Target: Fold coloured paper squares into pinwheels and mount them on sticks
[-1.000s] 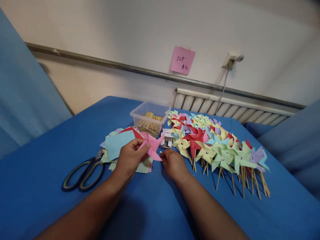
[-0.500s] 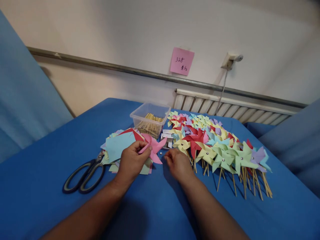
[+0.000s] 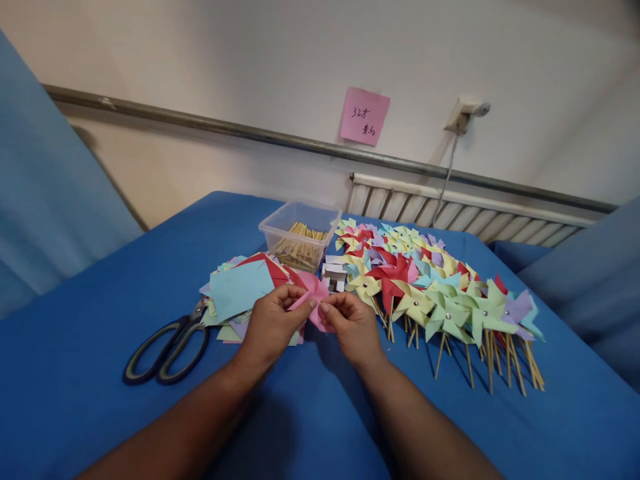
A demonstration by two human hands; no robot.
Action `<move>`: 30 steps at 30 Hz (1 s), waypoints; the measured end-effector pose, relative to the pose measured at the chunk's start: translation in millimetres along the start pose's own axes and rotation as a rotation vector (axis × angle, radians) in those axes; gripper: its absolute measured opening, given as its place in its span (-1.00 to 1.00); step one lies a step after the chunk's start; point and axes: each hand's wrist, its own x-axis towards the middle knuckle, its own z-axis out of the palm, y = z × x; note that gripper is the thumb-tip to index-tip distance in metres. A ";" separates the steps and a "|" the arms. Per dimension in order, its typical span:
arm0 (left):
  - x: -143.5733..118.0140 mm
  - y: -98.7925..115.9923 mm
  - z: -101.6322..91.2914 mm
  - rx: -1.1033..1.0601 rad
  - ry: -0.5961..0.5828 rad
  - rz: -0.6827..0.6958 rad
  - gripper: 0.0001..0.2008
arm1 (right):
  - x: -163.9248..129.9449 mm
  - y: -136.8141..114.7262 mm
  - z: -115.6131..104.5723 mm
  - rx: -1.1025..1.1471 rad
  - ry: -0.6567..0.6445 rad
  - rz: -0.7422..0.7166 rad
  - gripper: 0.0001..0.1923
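Your right hand (image 3: 353, 327) has joined the left hand (image 3: 273, 327); both fingers pinch the pink pinwheel (image 3: 313, 297): light, flimsy paper, hold its centre.

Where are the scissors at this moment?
In the head view, the scissors lie on the blue table to the left of the left hand, with their blades reaching under the stack of paper squares.
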 end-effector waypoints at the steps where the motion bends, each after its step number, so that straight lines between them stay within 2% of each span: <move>1: -0.1 0.4 0.2 -0.026 -0.005 -0.023 -0.72 | 0.8 0.0 -0.4 0.001 0.000 0.000 -0.77; 7: -0.7 1.9 -0.7 -0.044 -0.025 -0.073 -0.72 | 0.0 1.0 -1.3 0.000 -0.005 -0.007 -0.79; 18: -1.3 0.5 -1.6 0.141 -0.015 0.068 -0.82 | -0.4 6.7 -3.6 -0.124 0.002 -0.087 -0.85; 30: -5.0 3.9 0.9 0.174 0.013 0.080 -0.86 | -0.7 9.4 -3.3 -0.171 0.010 -0.128 -0.86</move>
